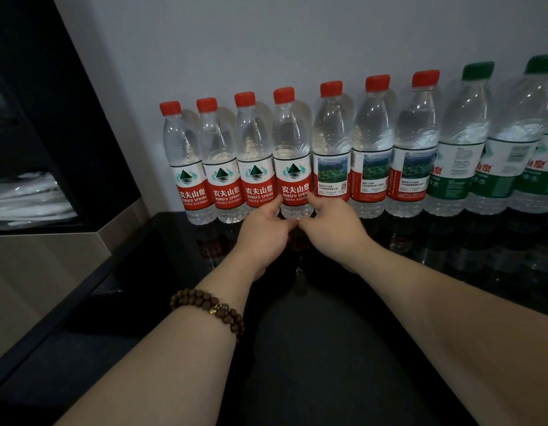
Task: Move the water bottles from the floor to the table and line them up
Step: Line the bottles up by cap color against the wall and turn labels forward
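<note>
Left hand (pixel 262 229) grips red-capped bottle (pixel 292 149).

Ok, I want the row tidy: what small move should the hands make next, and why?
Probably let go of the fourth red-capped bottle and turn the fifth bottle next. The left hand and right hand grip the fourth at its base; it stands in line, logo forward, while the fifth shows its back label.

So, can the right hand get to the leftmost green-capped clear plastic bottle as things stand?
Probably yes, once the right hand releases the red-capped plastic bottle; nothing stands in front of the leftmost green-capped clear plastic bottle.
</note>
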Motion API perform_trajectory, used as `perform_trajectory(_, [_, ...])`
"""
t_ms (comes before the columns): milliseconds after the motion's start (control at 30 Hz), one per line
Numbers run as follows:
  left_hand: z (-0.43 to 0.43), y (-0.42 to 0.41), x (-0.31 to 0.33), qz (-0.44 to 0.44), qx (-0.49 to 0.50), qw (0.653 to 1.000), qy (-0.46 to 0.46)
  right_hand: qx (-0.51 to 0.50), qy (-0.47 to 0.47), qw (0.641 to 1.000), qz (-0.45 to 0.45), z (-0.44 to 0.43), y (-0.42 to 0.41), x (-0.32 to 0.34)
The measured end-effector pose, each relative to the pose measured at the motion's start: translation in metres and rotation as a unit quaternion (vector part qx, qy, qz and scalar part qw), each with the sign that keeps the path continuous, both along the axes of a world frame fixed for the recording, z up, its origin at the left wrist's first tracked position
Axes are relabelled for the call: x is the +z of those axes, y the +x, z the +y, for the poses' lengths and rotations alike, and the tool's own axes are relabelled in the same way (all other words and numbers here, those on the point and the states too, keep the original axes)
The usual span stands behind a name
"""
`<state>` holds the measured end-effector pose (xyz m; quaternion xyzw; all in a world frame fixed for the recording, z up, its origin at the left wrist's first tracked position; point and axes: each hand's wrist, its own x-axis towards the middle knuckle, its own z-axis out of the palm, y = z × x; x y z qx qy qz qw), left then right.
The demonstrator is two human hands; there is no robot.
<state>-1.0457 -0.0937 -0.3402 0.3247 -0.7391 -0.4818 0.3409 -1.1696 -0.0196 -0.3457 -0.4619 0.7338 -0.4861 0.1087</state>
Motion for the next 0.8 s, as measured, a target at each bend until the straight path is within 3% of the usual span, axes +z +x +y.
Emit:
perform_trajectory(133, [-0.0002,-0.0009,-0.0015,0.004,0.049,0.999,0.011,-0.02,-0.045,0.998,-0.026,0.0011,-0.0014,-0.0006])
perform_trajectory(367, [-0.0024,-0.0026,-0.0034,0.024,0.198,0.98,-0.021,0.004,0.016,1.0,0.009,0.0003,-0.0014,0.0013])
perform_trajectory(800, [-0.0052,-0.0025,-0.0053,0.023,0.184,0.983,0.007,0.026,0.067,0.997,0.039,0.0024,0.0002,0.0065])
